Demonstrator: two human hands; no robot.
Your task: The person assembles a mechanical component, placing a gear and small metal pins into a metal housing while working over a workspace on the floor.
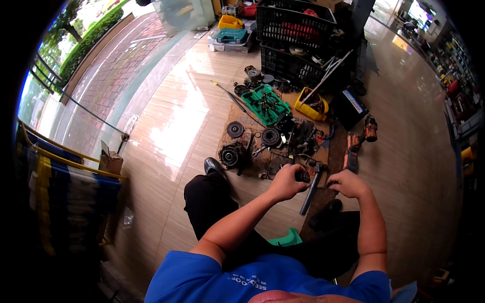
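My left hand (289, 183) is closed around a small dark round metal part (302, 176), partly covered by the fingers. My right hand (349, 184) has its fingertips pressed together in a pinch; what sits in them, if anything, is too small to make out. Between the two hands lies a hammer-like tool (311, 189) with a straight grey handle, its head pointing away from me. Just beyond, a greasy cardboard sheet (257, 162) bears a dark cylindrical motor-like part (231, 155), a ribbed black wheel (271, 136), a flat dark disc (235, 129) and several loose parts.
An orange cordless drill (370, 129) stands at the right near another orange power tool (351, 154). Farther off are an opened green tool case (265, 104), a yellow container (311, 104) and stacked black crates (290, 63). A green stool (287, 238) shows below me.
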